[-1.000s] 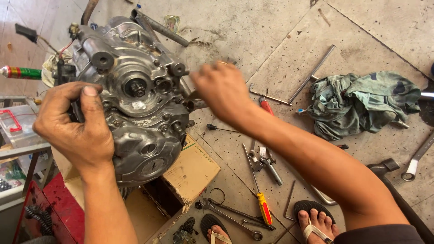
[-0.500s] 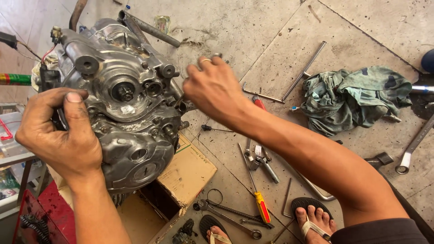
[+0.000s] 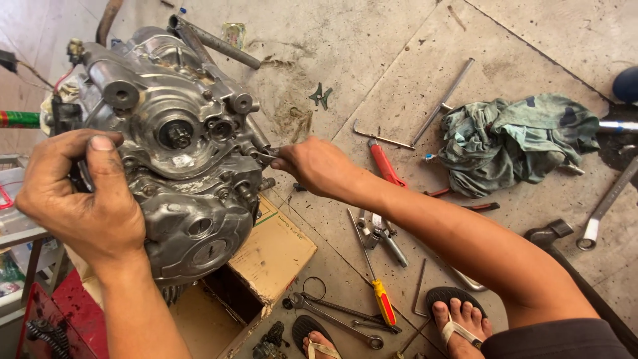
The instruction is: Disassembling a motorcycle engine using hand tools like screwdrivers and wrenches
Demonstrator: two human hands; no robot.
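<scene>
Left hand (image 3: 76, 196) fingers clamp the engine case (image 3: 176, 153) edge; right hand (image 3: 316, 166) fingers pinch together on its side bolt (image 3: 266, 157).

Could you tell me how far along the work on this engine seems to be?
Done: the engine sits bare on a cardboard box, shaft end exposed. In hand: the left hand steadies it while the right hand works at its right edge. Left: the casing halves remain joined.

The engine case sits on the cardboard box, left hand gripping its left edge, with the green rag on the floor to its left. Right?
Not quite. The head view shows the green rag on the floor to the right of the engine case, not the left. The cardboard box and the left hand are as you say.
</scene>
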